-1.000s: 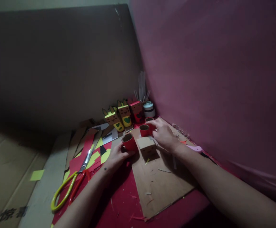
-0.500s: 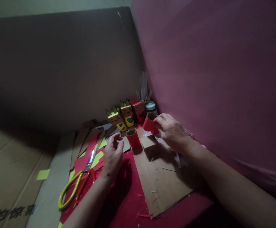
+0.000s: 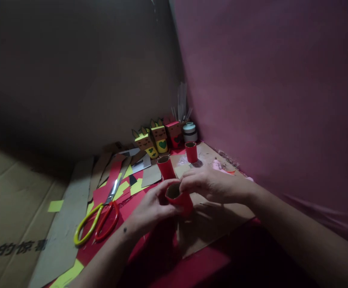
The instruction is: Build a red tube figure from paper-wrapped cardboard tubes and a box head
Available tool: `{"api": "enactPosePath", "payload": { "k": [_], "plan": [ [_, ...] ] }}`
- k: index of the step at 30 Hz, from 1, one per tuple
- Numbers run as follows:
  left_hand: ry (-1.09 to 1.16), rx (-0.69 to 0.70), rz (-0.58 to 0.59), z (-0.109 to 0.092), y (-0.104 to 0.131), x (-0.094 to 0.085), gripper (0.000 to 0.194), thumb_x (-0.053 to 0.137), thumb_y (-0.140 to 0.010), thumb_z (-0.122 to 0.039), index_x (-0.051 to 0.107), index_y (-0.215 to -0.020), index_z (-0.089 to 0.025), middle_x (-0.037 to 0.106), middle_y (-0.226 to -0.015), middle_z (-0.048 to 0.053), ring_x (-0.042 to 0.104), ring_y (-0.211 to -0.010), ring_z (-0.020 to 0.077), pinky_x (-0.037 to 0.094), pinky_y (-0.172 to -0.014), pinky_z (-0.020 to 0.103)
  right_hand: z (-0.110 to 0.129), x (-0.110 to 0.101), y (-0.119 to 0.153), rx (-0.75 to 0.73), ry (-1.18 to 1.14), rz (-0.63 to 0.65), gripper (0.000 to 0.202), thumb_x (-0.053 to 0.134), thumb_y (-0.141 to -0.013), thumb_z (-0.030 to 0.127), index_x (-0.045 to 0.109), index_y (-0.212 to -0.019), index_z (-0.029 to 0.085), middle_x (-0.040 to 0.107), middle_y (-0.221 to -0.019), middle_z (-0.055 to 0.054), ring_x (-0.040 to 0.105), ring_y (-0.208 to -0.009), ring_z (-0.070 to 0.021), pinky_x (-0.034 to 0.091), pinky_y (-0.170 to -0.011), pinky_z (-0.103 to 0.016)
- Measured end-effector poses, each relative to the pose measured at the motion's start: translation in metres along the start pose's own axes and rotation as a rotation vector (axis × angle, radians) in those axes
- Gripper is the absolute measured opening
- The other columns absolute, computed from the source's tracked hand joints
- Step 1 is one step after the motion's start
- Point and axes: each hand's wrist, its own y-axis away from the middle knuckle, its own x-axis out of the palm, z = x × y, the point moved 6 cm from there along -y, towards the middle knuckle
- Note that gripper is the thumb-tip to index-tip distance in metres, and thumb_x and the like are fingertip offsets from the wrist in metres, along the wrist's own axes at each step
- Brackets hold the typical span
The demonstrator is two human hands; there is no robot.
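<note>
A red paper-covered tube (image 3: 183,202) is held between both hands above the brown cardboard sheet (image 3: 210,224), its open top facing up. My left hand (image 3: 154,204) wraps its left side, with the thumb across the front. The fingers of my right hand (image 3: 205,184) are closed on its right rim. Just behind stands a second red tube (image 3: 166,168). A third, shorter red tube (image 3: 191,153) stands farther back, near the white jar (image 3: 190,133).
Scissors (image 3: 106,216) with yellow and red handles lie at left over red and yellow paper scraps. Behind stand two yellow figures (image 3: 159,138) and a red figure (image 3: 175,135). A pink wall (image 3: 267,100) borders the right.
My right hand has come down and left with a red tube, and my left hand has moved right and closed round it. The camera view has also shifted a little.
</note>
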Motion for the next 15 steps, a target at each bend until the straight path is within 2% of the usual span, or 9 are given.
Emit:
{"api": "enactPosePath", "payload": {
  "k": [2,4,6,8,11,15],
  "plan": [
    [-0.025,0.047,-0.048,0.001,0.000,-0.001,0.047,0.077,-0.071,-0.024,0.062,-0.116,-0.020,0.069,-0.114,0.007,0.064,-0.106,0.0278,0.050,-0.092,0.041,-0.003,-0.001,0.000,0.010,-0.038,-0.056,0.033,0.050,-0.088,0.007,0.070,-0.109,0.023,0.070,-0.107,-0.003,0.067,-0.093,-0.0161,0.055,-0.082,-0.031],
    [-0.131,0.092,-0.130,0.000,0.002,-0.001,0.040,0.073,-0.076,-0.027,0.063,-0.114,-0.019,0.071,-0.109,0.007,0.066,-0.101,0.0270,0.051,-0.088,0.040,-0.004,-0.004,0.002,0.082,-0.039,-0.152,0.036,0.050,-0.090,0.008,0.064,-0.120,0.022,0.070,-0.112,-0.006,0.067,-0.100,-0.0175,0.055,-0.087,-0.033],
    [-0.275,0.110,-0.218,0.000,0.005,0.000,0.036,0.070,-0.079,-0.028,0.062,-0.112,-0.017,0.071,-0.103,0.008,0.067,-0.094,0.0262,0.052,-0.082,0.039,-0.001,-0.003,0.007,0.169,0.040,-0.221,0.038,0.049,-0.091,0.011,0.058,-0.127,0.019,0.070,-0.114,-0.009,0.067,-0.105,-0.0206,0.055,-0.091,-0.037],
    [-0.358,0.123,-0.293,0.001,0.008,0.002,0.035,0.070,-0.079,-0.032,0.062,-0.109,-0.017,0.071,-0.102,0.009,0.067,-0.089,0.0256,0.052,-0.077,0.038,0.004,0.005,0.014,0.214,0.151,-0.222,0.041,0.048,-0.089,0.010,0.055,-0.130,0.014,0.068,-0.120,-0.014,0.065,-0.111,-0.0250,0.054,-0.094,-0.041],
    [-0.332,0.109,-0.304,0.007,0.011,0.008,0.038,0.073,-0.077,-0.037,0.059,-0.108,-0.018,0.071,-0.101,0.008,0.067,-0.087,0.0249,0.052,-0.074,0.037,0.004,0.022,0.028,0.279,0.218,-0.228,0.052,0.046,-0.084,0.006,0.049,-0.135,0.012,0.067,-0.120,-0.016,0.065,-0.112,-0.0272,0.054,-0.095,-0.044],
    [-0.270,0.070,-0.258,0.011,0.012,0.013,0.048,0.075,-0.074,-0.036,0.057,-0.116,-0.022,0.073,-0.096,0.006,0.069,-0.083,0.0235,0.053,-0.071,0.036,-0.009,0.043,0.038,0.344,0.128,-0.209,0.071,0.050,-0.080,0.008,0.030,-0.148,0.008,0.061,-0.130,-0.022,0.059,-0.122,-0.0305,0.051,-0.102,-0.048]
  ]
}}
